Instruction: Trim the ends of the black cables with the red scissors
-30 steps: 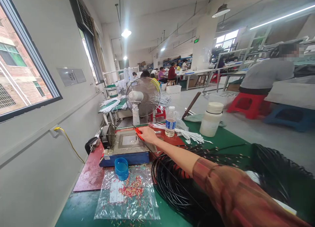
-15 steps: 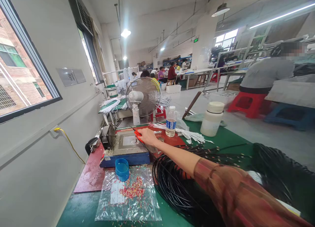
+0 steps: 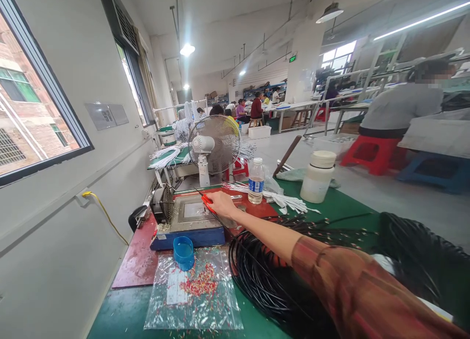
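Observation:
My right hand (image 3: pixel 220 204) reaches in from the right, fingers closed around a red-handled tool (image 3: pixel 206 200) with a thin dark pointed tip; its exact kind is hard to make out. Hand and tool are over the blue box with a grey metal top (image 3: pixel 189 235), which has a pale rectangular plate (image 3: pixel 194 209). A thin black cable seems to run from under the hand toward a large coil of black cables (image 3: pixel 253 275) beneath my forearm. Whether the fingers also grip that cable cannot be seen. My left hand is out of view.
A clear plastic bag (image 3: pixel 157 309) bears red and yellow scraps (image 3: pixel 200 282) and a blue cup (image 3: pixel 183 254). Nearby are a small black fan (image 3: pixel 162 205), a water bottle (image 3: pixel 256 182), a white jar (image 3: pixel 317 180), white cables (image 3: pixel 290 203) and a standing fan (image 3: pixel 215 145). A seated person (image 3: pixel 404 104) is at right.
The view has shifted very slightly. My right hand stays over the blue box with the red-handled tool, and nothing else has visibly moved.

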Available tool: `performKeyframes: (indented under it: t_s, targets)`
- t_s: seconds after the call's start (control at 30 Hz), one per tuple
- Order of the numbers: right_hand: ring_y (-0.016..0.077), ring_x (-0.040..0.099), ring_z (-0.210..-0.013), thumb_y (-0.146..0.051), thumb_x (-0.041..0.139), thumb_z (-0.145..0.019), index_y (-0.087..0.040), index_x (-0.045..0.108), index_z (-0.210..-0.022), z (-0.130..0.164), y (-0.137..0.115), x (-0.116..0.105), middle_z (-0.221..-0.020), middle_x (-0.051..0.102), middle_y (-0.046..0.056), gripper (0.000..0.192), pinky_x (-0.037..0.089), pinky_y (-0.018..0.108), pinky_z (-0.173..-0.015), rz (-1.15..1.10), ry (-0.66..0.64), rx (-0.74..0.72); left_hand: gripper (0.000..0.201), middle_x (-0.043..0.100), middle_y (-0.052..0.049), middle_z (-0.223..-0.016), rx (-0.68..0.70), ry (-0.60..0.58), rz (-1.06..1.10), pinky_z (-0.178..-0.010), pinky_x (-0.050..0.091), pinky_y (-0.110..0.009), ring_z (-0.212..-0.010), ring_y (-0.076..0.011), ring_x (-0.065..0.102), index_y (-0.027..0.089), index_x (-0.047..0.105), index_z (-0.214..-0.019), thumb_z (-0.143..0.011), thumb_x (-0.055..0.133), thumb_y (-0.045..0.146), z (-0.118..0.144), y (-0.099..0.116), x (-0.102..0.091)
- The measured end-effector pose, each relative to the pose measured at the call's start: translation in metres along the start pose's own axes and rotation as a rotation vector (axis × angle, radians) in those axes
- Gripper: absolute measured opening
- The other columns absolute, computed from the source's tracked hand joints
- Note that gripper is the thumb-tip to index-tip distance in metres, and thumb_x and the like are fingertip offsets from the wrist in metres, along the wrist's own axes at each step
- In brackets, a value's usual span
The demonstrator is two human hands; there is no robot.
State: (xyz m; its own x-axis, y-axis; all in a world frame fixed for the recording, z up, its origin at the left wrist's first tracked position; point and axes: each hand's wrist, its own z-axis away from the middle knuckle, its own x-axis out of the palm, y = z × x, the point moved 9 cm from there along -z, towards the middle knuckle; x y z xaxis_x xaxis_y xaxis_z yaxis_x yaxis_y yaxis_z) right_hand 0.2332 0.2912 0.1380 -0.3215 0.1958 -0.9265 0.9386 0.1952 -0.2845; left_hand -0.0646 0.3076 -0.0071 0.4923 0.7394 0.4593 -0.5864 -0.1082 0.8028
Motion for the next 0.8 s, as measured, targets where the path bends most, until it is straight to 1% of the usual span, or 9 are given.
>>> performKeyframes:
  t_s: [0.1, 0.17, 0.33, 0.43, 0.53, 0.6, 0.67, 0.77, 0.8]
  targets:
    - [0.0170, 0.058, -0.075, -0.035, 0.044, -0.081, -0.022, 0.067, -0.083, 0.000, 0.000, 0.001, -0.080, 0.067, 0.004, 0.026, 0.026, 0.022, -0.054, 0.000, 0.004, -0.002, 0.034, 0.063, 0.001, -0.082, -0.007, 0.013, -0.021, -0.050, 0.052, -0.027, -0.083, -0.0213, 0.063, 0.022, 0.060, -0.096, -0.082, 0.036, 0.042, -0.003, -0.001, -0.004]
    - [0.0169, 0.058, -0.074, -0.035, 0.044, -0.081, -0.022, 0.067, -0.083, -0.001, 0.000, 0.002, -0.080, 0.067, 0.004, 0.027, 0.026, 0.022, -0.053, 0.001, 0.006, -0.006, 0.032, 0.063, 0.002, -0.084, -0.006, 0.019, -0.038, -0.051, 0.052, -0.029, -0.087, -0.0228, 0.062, 0.025, 0.059, -0.096, -0.081, 0.037, 0.042, -0.003, 0.001, -0.003]
    - [0.0161, 0.058, -0.073, -0.036, 0.044, -0.082, -0.022, 0.066, -0.083, 0.000, 0.000, 0.001, -0.079, 0.067, 0.004, 0.026, 0.024, 0.022, -0.053, 0.005, 0.012, -0.021, 0.031, 0.062, 0.005, -0.086, 0.018, 0.027, -0.081, -0.055, 0.053, -0.033, -0.093, -0.0253, 0.060, 0.030, 0.058, -0.099, -0.082, 0.035, 0.041, -0.002, 0.013, 0.004]
    - [0.0159, 0.058, -0.073, -0.035, 0.044, -0.082, -0.021, 0.066, -0.082, 0.000, 0.001, 0.001, -0.079, 0.067, 0.003, 0.026, 0.024, 0.022, -0.053, 0.009, 0.011, -0.019, 0.031, 0.062, 0.007, -0.088, 0.041, 0.017, -0.104, -0.056, 0.052, -0.034, -0.096, -0.0276, 0.059, 0.031, 0.060, -0.097, -0.083, 0.034, 0.040, -0.002, 0.019, 0.008]
    - [0.0161, 0.058, -0.073, -0.035, 0.044, -0.082, -0.021, 0.066, -0.082, -0.001, 0.001, 0.002, -0.079, 0.067, 0.004, 0.026, 0.024, 0.022, -0.053, 0.013, 0.008, -0.015, 0.033, 0.062, 0.005, -0.095, 0.070, 0.001, -0.121, -0.058, 0.054, -0.035, -0.099, -0.0281, 0.058, 0.028, 0.060, -0.098, -0.081, 0.035, 0.044, -0.001, 0.025, 0.012]
    - [0.0161, 0.058, -0.073, -0.035, 0.044, -0.082, -0.021, 0.065, -0.081, -0.001, 0.001, 0.002, -0.079, 0.067, 0.004, 0.026, 0.024, 0.022, -0.053, 0.015, 0.007, -0.015, 0.044, 0.061, 0.005, -0.095, 0.087, -0.010, -0.132, -0.062, 0.055, -0.036, -0.100, -0.0264, 0.058, 0.027, 0.059, -0.099, -0.084, 0.022, 0.046, 0.000, 0.028, 0.015]
    - [0.0161, 0.058, -0.074, -0.035, 0.044, -0.082, -0.021, 0.065, -0.081, -0.001, 0.000, 0.002, -0.079, 0.067, 0.004, 0.026, 0.024, 0.022, -0.053, 0.016, 0.007, -0.017, 0.049, 0.061, 0.005, -0.094, 0.098, -0.018, -0.140, -0.063, 0.055, -0.037, -0.100, -0.0264, 0.058, 0.026, 0.059, -0.098, -0.084, 0.017, 0.046, 0.001, 0.030, 0.018]
    - [0.0162, 0.058, -0.074, -0.036, 0.044, -0.082, -0.021, 0.066, -0.081, 0.000, 0.000, 0.001, -0.079, 0.067, 0.004, 0.026, 0.024, 0.022, -0.053, 0.016, 0.007, -0.019, 0.045, 0.060, 0.004, -0.091, 0.102, -0.021, -0.146, -0.064, 0.055, -0.035, -0.098, -0.0249, 0.058, 0.022, 0.060, -0.092, -0.084, 0.021, 0.043, 0.003, 0.034, 0.022]
    - [0.0161, 0.058, -0.073, -0.036, 0.044, -0.082, -0.021, 0.066, -0.081, 0.000, 0.000, 0.000, -0.079, 0.067, 0.004, 0.027, 0.024, 0.022, -0.053, 0.016, 0.008, -0.020, 0.048, 0.060, 0.003, -0.090, 0.100, -0.019, -0.148, -0.065, 0.055, -0.034, -0.097, -0.0242, 0.059, 0.020, 0.061, -0.090, -0.085, 0.019, 0.042, 0.004, 0.036, 0.022]
